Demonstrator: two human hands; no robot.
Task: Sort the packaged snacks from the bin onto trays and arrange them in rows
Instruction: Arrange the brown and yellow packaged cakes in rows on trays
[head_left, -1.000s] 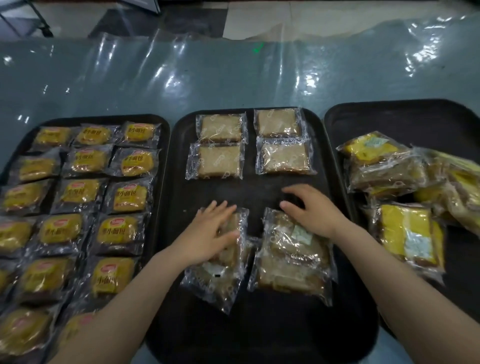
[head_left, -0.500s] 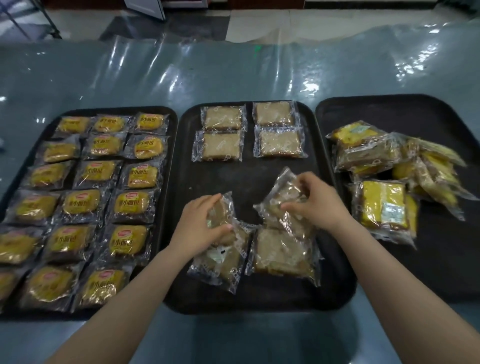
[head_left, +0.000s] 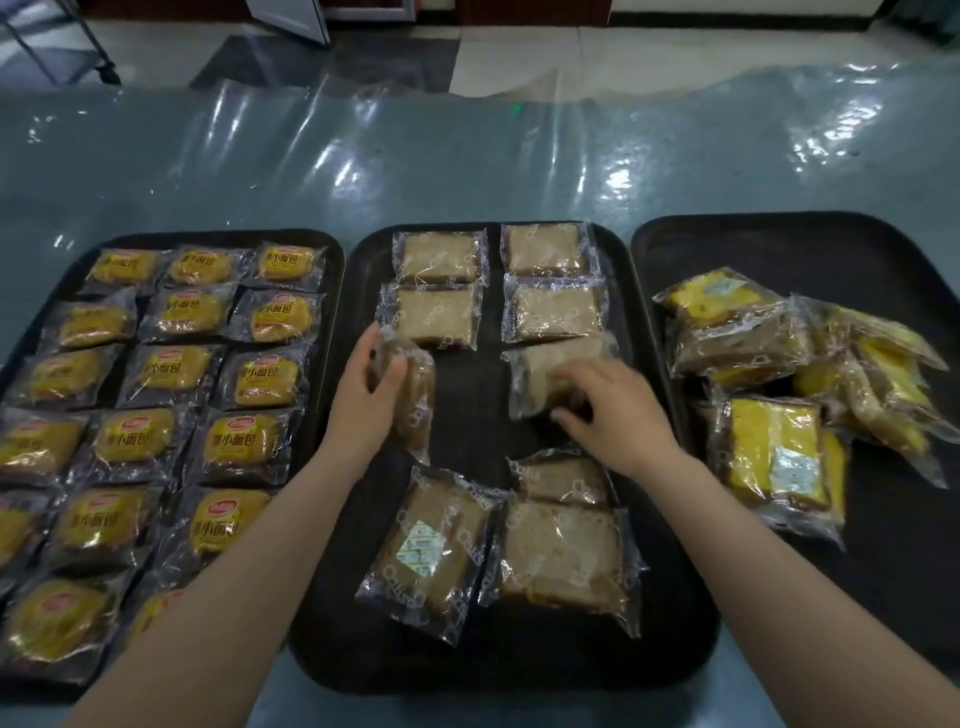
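Observation:
Three black trays lie side by side. The middle tray (head_left: 467, 660) has several clear-wrapped brown cake packets in two rows at its far end (head_left: 439, 257). My left hand (head_left: 366, 400) grips one brown packet (head_left: 415, 395), tilted on edge, just below the left column. My right hand (head_left: 613, 410) holds another brown packet (head_left: 550, 371) right under the right column. A loose pile of the same packets (head_left: 561, 551) lies at the near end of the tray.
The left tray (head_left: 332, 249) is filled with rows of yellow bread packets (head_left: 234, 447). The right tray (head_left: 779, 234) carries a jumbled heap of yellow and brown packets (head_left: 774, 452). A wrinkled clear plastic sheet (head_left: 467, 156) covers the blue-grey table.
Both hands lifted a packet each from the near pile and carried them away from me, up to the third-row positions below the arranged packets.

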